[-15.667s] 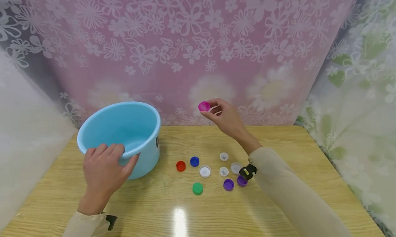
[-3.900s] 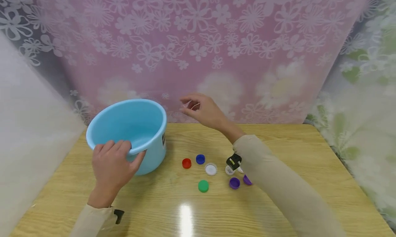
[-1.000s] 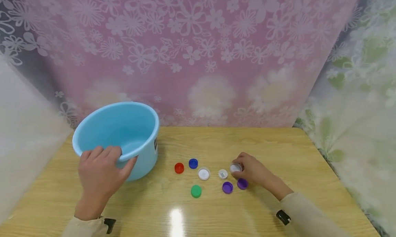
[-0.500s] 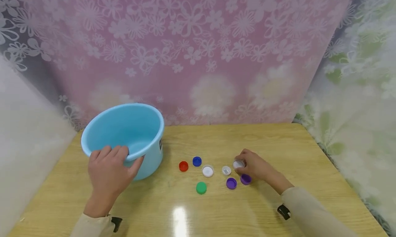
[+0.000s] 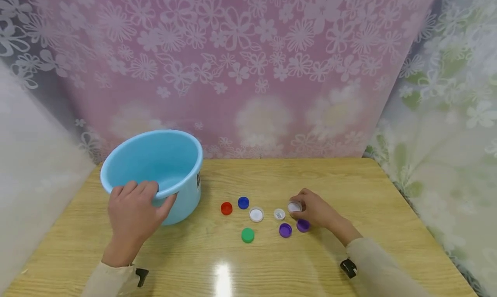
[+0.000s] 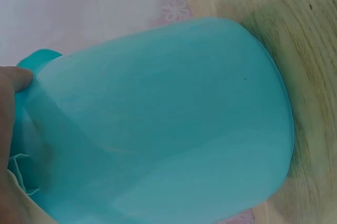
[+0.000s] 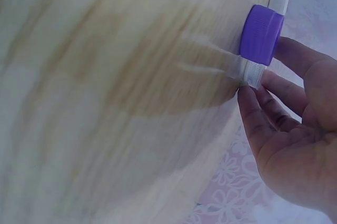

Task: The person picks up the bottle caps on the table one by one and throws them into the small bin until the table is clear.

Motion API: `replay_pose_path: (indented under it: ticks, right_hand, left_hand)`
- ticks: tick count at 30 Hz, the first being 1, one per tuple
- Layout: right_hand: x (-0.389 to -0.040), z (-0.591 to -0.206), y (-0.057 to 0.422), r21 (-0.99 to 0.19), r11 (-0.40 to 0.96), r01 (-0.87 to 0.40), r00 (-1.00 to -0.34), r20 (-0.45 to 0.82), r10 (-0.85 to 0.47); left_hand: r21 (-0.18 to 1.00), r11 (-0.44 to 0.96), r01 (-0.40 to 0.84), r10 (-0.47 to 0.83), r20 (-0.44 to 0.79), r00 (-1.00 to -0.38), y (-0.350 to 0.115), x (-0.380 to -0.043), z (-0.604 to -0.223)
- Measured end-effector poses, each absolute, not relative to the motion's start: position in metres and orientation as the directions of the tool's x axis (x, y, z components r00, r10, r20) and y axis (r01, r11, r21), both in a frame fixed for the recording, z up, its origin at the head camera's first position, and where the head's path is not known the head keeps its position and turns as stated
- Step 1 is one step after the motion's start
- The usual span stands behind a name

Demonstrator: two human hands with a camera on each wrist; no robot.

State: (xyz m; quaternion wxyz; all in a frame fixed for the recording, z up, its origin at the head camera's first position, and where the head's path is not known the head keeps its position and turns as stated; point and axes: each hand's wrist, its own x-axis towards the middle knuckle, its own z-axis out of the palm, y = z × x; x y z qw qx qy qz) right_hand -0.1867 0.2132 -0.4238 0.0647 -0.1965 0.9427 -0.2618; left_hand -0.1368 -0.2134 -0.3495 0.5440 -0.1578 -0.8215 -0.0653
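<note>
My left hand (image 5: pixel 133 211) grips the near rim of a light blue plastic basin (image 5: pixel 185 204), fingers over the rim and thumb outside; its wall fills the left wrist view. The basin leans slightly toward me, and its near floor is hidden. At the right, my right hand (image 5: pixel 316 211) pinches a clear-rimmed white bottle cap (image 5: pixel 294 207) at table level. In the right wrist view that ridged cap (image 7: pixel 254 74) sits between thumb and fingers, beside a purple cap (image 7: pixel 261 34).
Left of the right hand lie a small white cap (image 5: pixel 279 214), another purple cap (image 5: pixel 285 230), a white cap (image 5: pixel 256 214), a green cap (image 5: pixel 247 235), a blue cap (image 5: pixel 243 202) and a red cap (image 5: pixel 227 208). Behind the wooden table (image 5: pixel 186 262) hangs a pink flowered curtain (image 5: pixel 248 94).
The magenta cap held earlier is out of sight, and one small white cap has left the table. From near the basin, the right hand has come down to the clear-rimmed cap. The left hand keeps its grip.
</note>
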Motion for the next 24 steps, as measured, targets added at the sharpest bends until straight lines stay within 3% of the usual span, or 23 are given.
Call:
replay_pose_path:
  ticks: [15, 24]
  right_hand:
    - [-0.194, -0.423, 0.215, -0.582, 0.757, -0.296, -0.916, -0.052, -0.398]
    - [-0.217, -0.386, 0.202, -0.621, 0.719, -0.312, -0.927, 0.034, -0.373]
  left_hand:
    - [-0.061, 0.940, 0.335, 0.192, 0.908, -0.372, -0.216, -0.134, -0.353]
    - [-0.064, 0.937, 0.343, 0.193, 0.913, -0.358, -0.214, -0.137, -0.350]
